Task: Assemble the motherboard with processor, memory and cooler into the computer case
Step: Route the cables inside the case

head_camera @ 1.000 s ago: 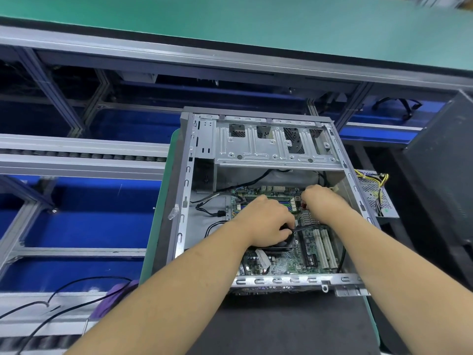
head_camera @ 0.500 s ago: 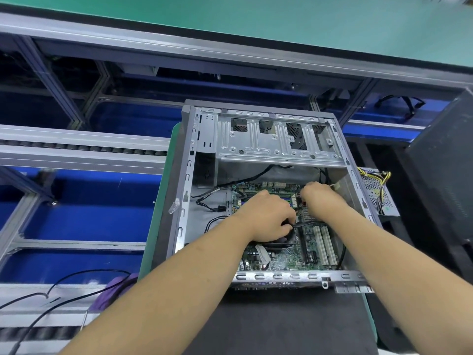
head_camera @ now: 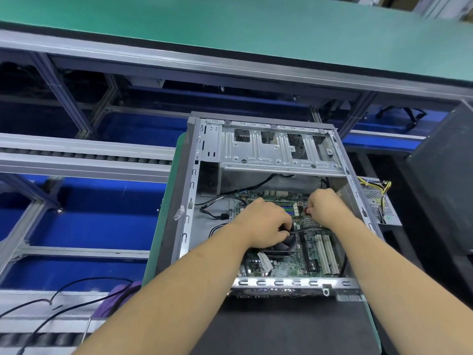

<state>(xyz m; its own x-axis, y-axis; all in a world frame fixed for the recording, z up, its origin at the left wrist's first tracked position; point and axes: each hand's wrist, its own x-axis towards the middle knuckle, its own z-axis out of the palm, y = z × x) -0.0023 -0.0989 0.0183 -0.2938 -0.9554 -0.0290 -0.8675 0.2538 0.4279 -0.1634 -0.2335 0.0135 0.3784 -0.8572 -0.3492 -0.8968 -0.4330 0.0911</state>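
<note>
Green board (head_camera: 286,265) lies flat inside the open case (head_camera: 190,190), where we curl our left hand (head_camera: 263,224) round a black cable (head_camera: 305,229) above the cooler (head_camera: 288,244) and pinch a small red connector (head_camera: 306,210) with our right hand (head_camera: 326,207).

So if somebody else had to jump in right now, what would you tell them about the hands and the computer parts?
Left hand: down on the cooler, fingers curled around a thin black cable.
Right hand: fingers pinching something small and red at the board's far right; too small to tell what.
The motherboard lies flat in the open case, cooler on it, memory slots between the hands.
Done: the board is in the case.
Left: probably plugging in the loose cables; I cannot see whether any screws are in.
</note>
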